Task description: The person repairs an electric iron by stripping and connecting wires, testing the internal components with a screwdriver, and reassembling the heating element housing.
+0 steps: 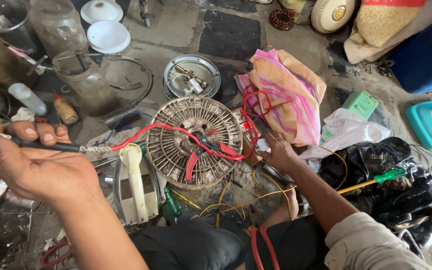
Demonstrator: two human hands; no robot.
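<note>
The left hand (36, 165) pinches a braided cord (83, 148) whose red wire (176, 131) runs across a dirty round fan motor (196, 142) on the floor. The right hand (278, 152), fingers curled, touches a small white part (262, 145) beside the motor. Red-handled pliers (203, 150) lie on the motor, and a striped cloth (288, 95) lies just beyond.
</note>
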